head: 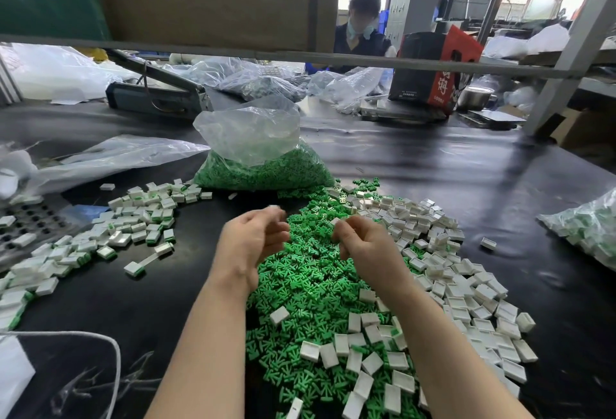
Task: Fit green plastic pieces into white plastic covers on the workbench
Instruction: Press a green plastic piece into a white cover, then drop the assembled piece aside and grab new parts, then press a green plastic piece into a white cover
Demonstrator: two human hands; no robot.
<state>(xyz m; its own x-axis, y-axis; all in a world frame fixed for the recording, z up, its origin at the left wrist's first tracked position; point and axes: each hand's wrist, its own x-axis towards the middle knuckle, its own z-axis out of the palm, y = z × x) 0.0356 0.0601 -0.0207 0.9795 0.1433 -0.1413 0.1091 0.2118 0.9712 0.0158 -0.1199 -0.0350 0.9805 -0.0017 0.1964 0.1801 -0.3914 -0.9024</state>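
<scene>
Nearest me, loose white covers (373, 363) lie scattered over the near end of the green pieces (310, 288), a broad heap on the dark surface (466, 165). I've got both hands up over that heap: my left hand (253, 238) has its fingers (278, 215) curled, pinching something pale at the tips, too blurred to name; my right hand (363, 245) has its fingers curled in too, a small white bit at the tips, and I cannot tell what it is. Right of the heap, a long drift of white covers. Left of my hands, a pile of fitted covers (133, 225) showing green at their edges. Beyond the heap, a clear plastic bag (260, 152) of green pieces, standing open. Far back, a person (361, 25) sits behind the shelf rail (300, 59), beside a red and black box (433, 69).
</scene>
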